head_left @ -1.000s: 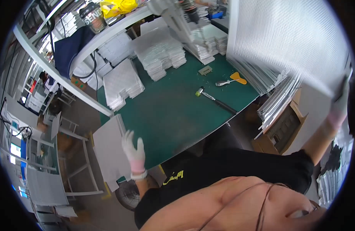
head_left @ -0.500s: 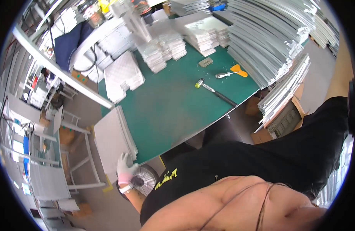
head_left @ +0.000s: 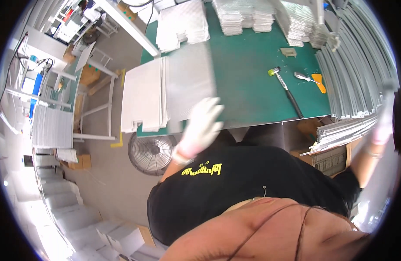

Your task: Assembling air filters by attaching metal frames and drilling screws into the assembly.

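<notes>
My left hand (head_left: 202, 124), in a white glove, is at the table's near edge with its fingers stretched apart. Beside it lies a thin, pale grey panel (head_left: 189, 80), smeared by motion; whether the fingers touch its near edge I cannot tell. This panel overlaps a stack of white panels (head_left: 141, 93) at the table's left end. Far to the right, my gloved right hand (head_left: 385, 115) is blurred beside a tall stack of long grey panels (head_left: 357, 65). Its fingers are too smeared to read.
On the green table (head_left: 248, 95) lie a mallet (head_left: 287, 93), a screwdriver (head_left: 303, 77), an orange scraper (head_left: 319, 83) and a small flat beige piece (head_left: 288, 52). White stacks (head_left: 242, 19) line the far side. A floor fan (head_left: 152, 152) stands below the near left edge.
The view has shifted left and toward the near side. My left hand has moved right from the white stack's corner. A blurred grey panel now lies beside that stack. My right hand has come into view.
</notes>
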Tool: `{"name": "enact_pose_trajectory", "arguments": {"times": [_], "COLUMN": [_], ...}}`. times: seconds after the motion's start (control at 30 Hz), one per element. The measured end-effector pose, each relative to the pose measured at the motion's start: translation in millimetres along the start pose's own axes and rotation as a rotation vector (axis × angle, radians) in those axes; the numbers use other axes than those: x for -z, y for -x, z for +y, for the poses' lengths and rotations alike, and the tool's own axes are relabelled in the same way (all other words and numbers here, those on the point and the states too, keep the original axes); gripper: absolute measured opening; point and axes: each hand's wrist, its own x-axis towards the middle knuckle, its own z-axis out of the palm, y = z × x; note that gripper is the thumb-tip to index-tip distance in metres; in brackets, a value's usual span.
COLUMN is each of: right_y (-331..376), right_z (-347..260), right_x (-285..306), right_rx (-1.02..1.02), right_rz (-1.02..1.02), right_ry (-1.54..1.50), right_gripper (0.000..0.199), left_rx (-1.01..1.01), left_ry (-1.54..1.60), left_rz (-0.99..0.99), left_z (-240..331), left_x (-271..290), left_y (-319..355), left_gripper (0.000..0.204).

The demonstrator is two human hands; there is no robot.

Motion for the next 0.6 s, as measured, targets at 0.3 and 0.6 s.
{"name": "enact_pose_trajectory", "arguments": {"times": [0.3, 0.6], "right_y": [222.0, 217.1], "right_z": [-30.6, -40.0], "right_x": [-297.0, -313.4], "right_rx": [0.009, 0.136], "right_rz": [-1.016, -1.099], "right_ry": [-0.216, 0.018], "right_gripper": [0.05, 0.054], "left_rx": [-0.159, 0.159], "left_ry": [0.302, -0.632], "left_rz": [-0.438, 0.135], "left_z": [-0.8, -271.1], "left_x": [-156.1, -19.2], "left_y": [-69.1, -225.4], "left_gripper": [0.05, 0.039]}}
